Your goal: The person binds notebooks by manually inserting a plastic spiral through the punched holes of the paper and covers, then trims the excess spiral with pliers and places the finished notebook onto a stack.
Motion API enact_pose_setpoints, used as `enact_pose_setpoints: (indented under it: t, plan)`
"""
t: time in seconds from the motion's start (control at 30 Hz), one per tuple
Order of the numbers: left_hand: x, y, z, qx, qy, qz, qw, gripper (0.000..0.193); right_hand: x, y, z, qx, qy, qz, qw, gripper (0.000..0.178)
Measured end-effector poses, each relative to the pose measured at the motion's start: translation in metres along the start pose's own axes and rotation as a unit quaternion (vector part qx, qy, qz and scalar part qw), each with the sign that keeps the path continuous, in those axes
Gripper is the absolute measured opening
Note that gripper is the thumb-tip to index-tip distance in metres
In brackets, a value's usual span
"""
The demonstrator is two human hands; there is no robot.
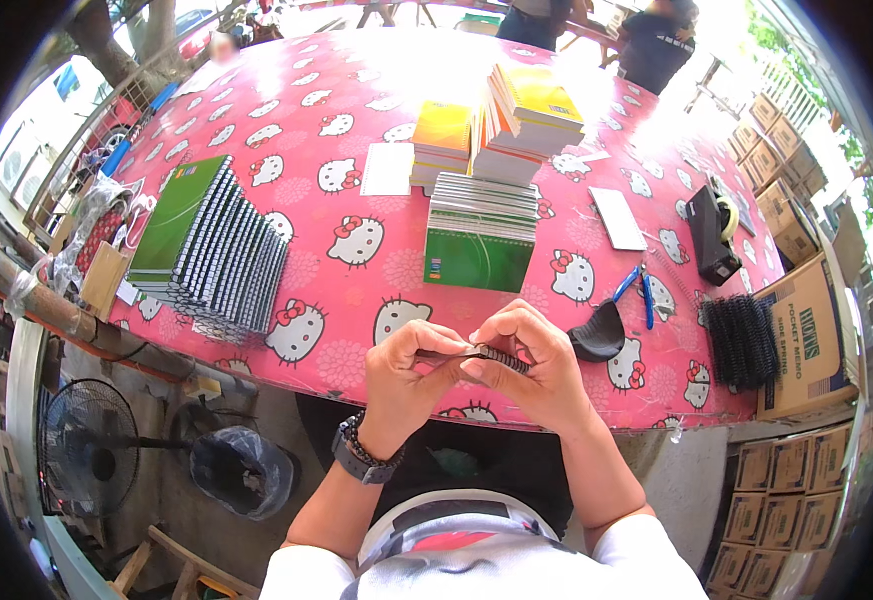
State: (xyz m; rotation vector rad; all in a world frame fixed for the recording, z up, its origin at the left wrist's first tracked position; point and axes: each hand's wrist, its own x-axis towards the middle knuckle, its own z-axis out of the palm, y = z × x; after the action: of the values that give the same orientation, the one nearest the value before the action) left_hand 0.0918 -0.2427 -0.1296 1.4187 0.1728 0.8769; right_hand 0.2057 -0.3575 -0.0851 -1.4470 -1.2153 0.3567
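The left grip (407, 365) is pinching the left end of a dark coil (507, 359) between thumb and forefinger, and the right grip (540, 368) is clasping its right part. The coil is sitting between the two, over the near edge of the tabletop (332, 285); fingers are hiding whatever it may be binding. Handling it well is probably calling for light fingertips, since hard squeezing could be bending the loops. Keeping both ends in line, and shifting the hold in small steps, should be helping the loops keep their shape.

Just beyond, green notebooks (482, 262) are standing in a row, with yellow notebooks (547, 92) piling up behind them on the far side. More green notebooks (179, 228) are stacking up on the left, and pliers (648, 298) are lying to the right.

At the right edge, a cardboard box (807, 345) is standing with black coils (740, 342) lying just beside its left side; its inside is not showing. Below on the near right, brown boxes (779, 515) are stacking up, contents hidden. On the floor at the near left, a bin (242, 472) with a clear plastic liner is holding something too dim to name
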Motion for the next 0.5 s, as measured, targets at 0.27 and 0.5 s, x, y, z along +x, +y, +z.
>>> enact_pose_setpoints:
  t: [0.27,0.5]
  plan:
    - [0.002,-0.002,-0.011,0.084,-0.017,0.092,0.992,0.020,0.007,-0.004,0.003,-0.054,-0.026,-0.012,0.998,0.028]
    - [-0.001,0.007,-0.026,0.149,-0.030,0.148,0.977,0.018,0.013,-0.011,0.011,-0.087,-0.052,-0.009,0.995,0.026]
